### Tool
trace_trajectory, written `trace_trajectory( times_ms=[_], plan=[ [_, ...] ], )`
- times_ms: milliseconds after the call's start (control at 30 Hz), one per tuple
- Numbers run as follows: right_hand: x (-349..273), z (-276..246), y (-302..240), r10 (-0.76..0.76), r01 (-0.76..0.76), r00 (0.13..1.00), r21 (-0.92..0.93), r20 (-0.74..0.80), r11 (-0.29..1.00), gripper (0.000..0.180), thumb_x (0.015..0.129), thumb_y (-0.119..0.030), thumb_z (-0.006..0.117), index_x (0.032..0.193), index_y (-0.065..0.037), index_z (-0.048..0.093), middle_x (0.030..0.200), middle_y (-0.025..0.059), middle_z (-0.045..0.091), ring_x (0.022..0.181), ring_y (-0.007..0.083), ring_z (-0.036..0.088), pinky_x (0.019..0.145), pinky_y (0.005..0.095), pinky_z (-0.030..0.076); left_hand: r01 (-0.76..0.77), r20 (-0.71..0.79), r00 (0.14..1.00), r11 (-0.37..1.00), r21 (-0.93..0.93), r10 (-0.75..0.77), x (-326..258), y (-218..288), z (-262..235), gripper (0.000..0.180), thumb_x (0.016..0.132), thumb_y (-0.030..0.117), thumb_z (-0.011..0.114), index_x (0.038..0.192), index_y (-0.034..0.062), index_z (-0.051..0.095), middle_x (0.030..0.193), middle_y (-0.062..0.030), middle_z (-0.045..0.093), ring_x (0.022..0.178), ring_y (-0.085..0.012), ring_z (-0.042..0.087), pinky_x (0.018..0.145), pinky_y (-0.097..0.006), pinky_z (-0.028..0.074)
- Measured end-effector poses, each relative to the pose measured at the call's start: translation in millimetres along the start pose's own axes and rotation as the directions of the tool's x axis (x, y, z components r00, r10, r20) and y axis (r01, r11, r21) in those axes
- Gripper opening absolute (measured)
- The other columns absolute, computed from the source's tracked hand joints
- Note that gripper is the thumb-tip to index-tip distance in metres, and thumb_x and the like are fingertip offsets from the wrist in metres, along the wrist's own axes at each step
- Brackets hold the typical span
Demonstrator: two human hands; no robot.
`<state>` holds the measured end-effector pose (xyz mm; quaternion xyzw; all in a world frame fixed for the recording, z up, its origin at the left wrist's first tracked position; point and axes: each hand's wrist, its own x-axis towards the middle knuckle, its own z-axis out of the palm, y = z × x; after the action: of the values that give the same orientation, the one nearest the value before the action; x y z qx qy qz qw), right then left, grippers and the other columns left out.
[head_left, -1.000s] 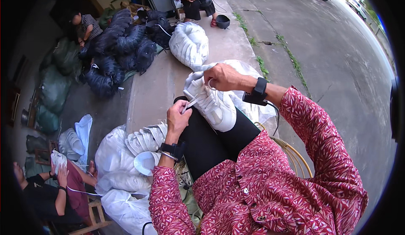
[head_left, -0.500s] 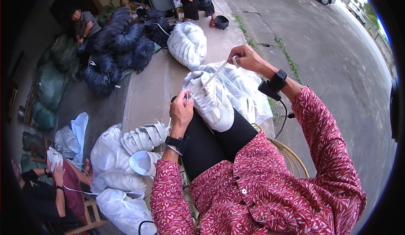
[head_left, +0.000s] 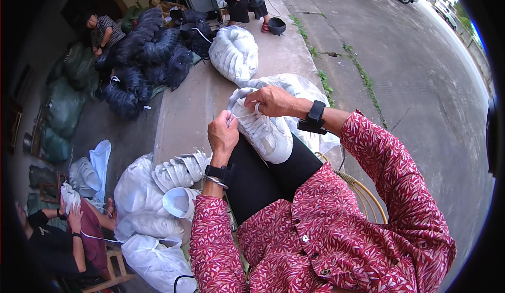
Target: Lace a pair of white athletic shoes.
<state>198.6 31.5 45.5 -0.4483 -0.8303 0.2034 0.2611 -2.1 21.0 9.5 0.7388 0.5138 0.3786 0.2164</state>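
A white sneaker (head_left: 269,137) rests on my dark-trousered lap, its toe pointing toward me and its laces partly threaded across the front. Just left of its collar, my left hand (head_left: 223,134) is closed, pinching white shoelace near the eyelets. Over the upper part of the sneaker, my right hand (head_left: 272,102) has its fingers bent and pressed together on the shoelace, with a white band showing at its fingers. The fingertips of both hands cover part of the lacing. Both wrists wear black straps.
White shoe uppers (head_left: 181,172) lie left of my knee beside plastic bags (head_left: 138,187). Ahead are a bundle of white uppers (head_left: 234,53) and a dark heap of uppers (head_left: 152,56). Other people sit left and ahead. Yellow hose (head_left: 363,193) curves at my right.
My right hand has come down and left from the stretched-out lace to the top of the sneaker. My left hand has stayed beside the collar, shifting slightly.
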Motion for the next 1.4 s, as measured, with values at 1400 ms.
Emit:
trace_trajectory(
  times_ms=[1400],
  plan=[
    [-1,7,19,0.034,-0.02,0.993,0.12,-0.116,0.993,0.037,0.068,0.005,0.047,0.099,-0.006,0.065,0.086,0.0178,0.066,0.081,0.0324,0.063,0.07,0.0384,0.049,0.044,0.038,0.998,0.999,0.002,-0.044,-3,34,36,0.016,0.071,0.014,0.061,0.081,0.0023,0.066,0.075,-0.0197,0.064,0.072,-0.0367,0.062,0.067,-0.043,0.048]
  ],
)
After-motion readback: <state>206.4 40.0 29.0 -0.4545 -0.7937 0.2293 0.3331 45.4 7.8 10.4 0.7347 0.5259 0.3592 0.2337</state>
